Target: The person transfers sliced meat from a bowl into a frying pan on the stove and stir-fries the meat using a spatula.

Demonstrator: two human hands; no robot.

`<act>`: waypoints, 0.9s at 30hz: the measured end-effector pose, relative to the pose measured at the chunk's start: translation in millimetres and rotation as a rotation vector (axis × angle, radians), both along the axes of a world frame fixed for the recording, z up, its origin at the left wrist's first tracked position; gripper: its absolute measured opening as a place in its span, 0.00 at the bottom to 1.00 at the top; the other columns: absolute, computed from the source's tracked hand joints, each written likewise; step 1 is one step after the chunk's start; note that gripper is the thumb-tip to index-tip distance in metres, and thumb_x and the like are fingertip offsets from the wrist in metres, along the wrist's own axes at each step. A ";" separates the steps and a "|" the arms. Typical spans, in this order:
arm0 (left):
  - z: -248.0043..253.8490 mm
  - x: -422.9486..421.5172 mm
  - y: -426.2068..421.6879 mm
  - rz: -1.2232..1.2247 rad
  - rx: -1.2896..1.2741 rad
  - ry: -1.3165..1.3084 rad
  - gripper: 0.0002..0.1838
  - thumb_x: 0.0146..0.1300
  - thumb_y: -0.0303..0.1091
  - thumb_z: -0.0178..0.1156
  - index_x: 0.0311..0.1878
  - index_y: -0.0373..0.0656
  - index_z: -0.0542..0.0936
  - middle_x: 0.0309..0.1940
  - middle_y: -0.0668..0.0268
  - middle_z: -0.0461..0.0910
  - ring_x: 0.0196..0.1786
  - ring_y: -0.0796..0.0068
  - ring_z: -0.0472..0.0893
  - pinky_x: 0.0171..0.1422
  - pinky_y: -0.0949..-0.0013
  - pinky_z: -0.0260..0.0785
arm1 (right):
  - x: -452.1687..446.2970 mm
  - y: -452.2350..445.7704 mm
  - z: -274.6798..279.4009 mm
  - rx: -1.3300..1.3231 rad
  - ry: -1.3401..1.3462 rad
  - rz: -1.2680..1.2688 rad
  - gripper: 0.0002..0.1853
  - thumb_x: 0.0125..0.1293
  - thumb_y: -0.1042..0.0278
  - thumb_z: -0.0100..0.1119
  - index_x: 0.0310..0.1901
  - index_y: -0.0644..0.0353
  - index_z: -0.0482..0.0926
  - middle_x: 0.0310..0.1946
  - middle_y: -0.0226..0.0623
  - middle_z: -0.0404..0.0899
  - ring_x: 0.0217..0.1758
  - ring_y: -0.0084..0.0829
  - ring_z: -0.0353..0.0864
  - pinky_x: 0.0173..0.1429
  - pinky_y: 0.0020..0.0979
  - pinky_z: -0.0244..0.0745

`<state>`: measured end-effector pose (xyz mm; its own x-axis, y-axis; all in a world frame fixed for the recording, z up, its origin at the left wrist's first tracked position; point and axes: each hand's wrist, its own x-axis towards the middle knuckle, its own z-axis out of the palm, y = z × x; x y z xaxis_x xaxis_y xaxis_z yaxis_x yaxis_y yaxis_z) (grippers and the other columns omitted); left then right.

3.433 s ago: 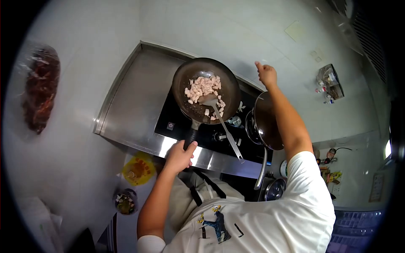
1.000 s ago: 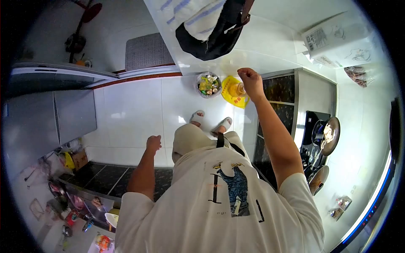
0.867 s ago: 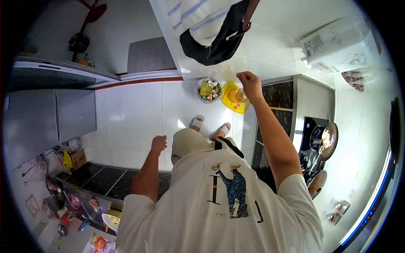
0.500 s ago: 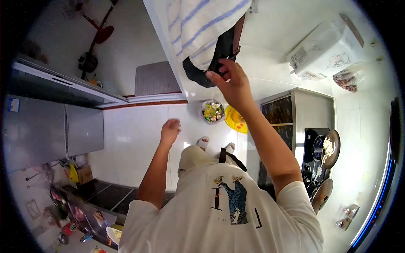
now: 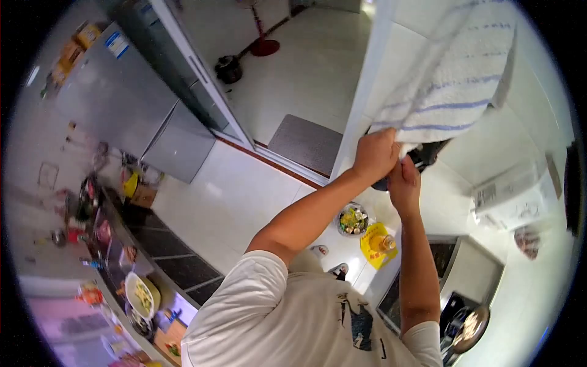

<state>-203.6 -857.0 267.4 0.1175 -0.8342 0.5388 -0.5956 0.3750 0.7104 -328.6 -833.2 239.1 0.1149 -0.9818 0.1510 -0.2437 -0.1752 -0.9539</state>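
A white towel with blue stripes (image 5: 449, 92) hangs at the upper right in the head view. My left hand (image 5: 376, 156) is closed on its lower corner. Just beside it, my right hand (image 5: 405, 183) is closed too, and a bunched bit of the towel shows between the two hands. Behind the towel, a black item (image 5: 428, 153) hangs partly hidden; its kind I cannot make out.
On the floor below are a lined trash bin (image 5: 353, 219) and a yellow bag with a bottle (image 5: 380, 244). A pan of food (image 5: 472, 329) sits on the stove at right. Left are a grey fridge (image 5: 122, 92) and a counter with a bowl (image 5: 143, 295).
My left hand has risen from low over the floor to the towel. My right hand has closed at the towel's lower edge. The view has turned, and the towel now spreads out more.
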 end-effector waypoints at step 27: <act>-109.7 668.7 -204.1 1.075 0.592 -0.026 0.28 0.54 0.48 0.65 0.50 0.35 0.74 0.49 0.45 0.81 0.52 0.44 0.80 0.57 0.51 0.71 | -47.8 229.9 -229.1 1.441 0.246 -0.491 0.16 0.66 0.58 0.59 0.45 0.64 0.75 0.26 0.43 0.81 0.18 0.39 0.81 0.16 0.36 0.71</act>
<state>465.1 -1061.1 157.7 0.8915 -0.4363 0.1222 -0.4193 -0.6924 0.5872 -376.4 -603.4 10.0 -0.3736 -0.2214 -0.9008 -0.1716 0.9708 -0.1674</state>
